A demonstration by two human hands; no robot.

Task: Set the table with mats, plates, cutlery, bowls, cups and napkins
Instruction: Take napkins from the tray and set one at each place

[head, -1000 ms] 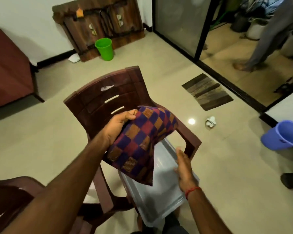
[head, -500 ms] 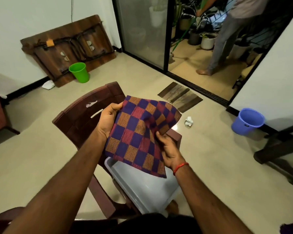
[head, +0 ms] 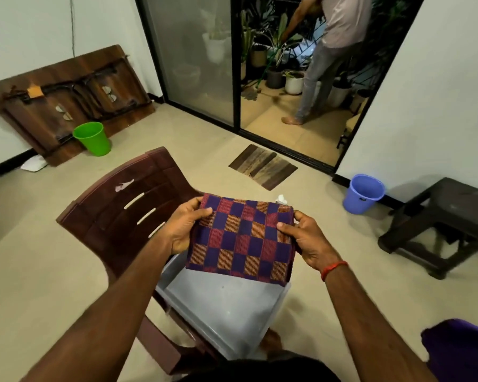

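Now your left hand and right hand each pinch an upper corner of the checked mat, thumbs clamped on top, above the grey tub on the chair, so a loosened pinch could drop it back in.

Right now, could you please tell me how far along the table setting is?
Done: nothing visibly laid; no plates, cutlery, bowls or cups are in view. In hand: the left hand and right hand pinch a checked cloth by its sides, above the grey tub on the brown chair. Left: seemingly everything, starting with placing this cloth.
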